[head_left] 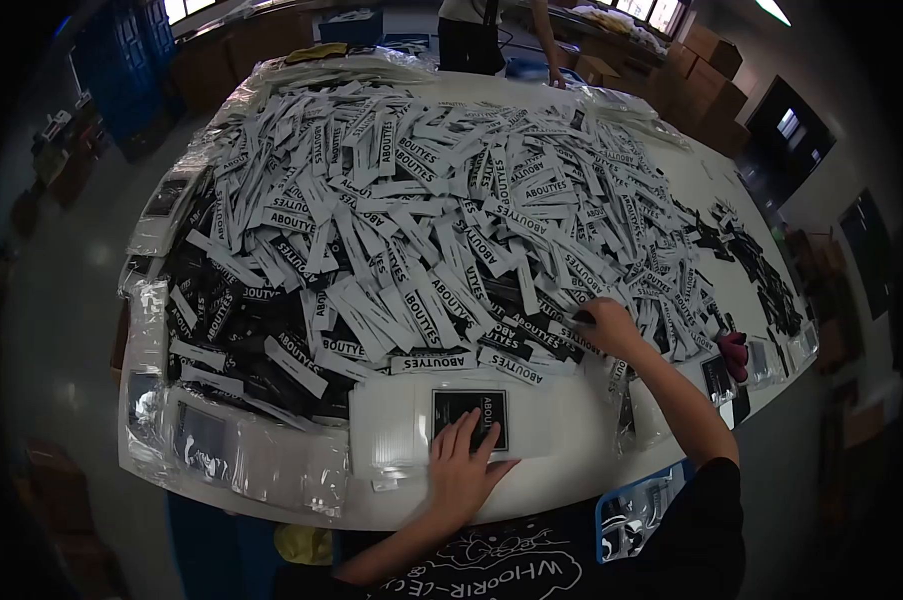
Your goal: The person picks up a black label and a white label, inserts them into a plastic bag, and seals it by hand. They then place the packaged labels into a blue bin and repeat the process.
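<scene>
Near the table's front edge, my left hand [464,463] lies with fingers spread on a black printed card [492,408], which rests on a stack of clear plastic bags [387,425]. Up and to the right, my right hand [608,327] is at the front of a large pile of white and black printed strips [432,220]. Its fingers are pinched together around something small and dark, too small to make out. Many strips read ABOUTYES.
Clear plastic packs [257,455] line the table's left and front edges. Black strips [762,280] and a dark red item [734,356] lie at the right. Across the table stands a person [472,40], one hand on its edge. A blue-edged tray [640,515] sits below the front edge.
</scene>
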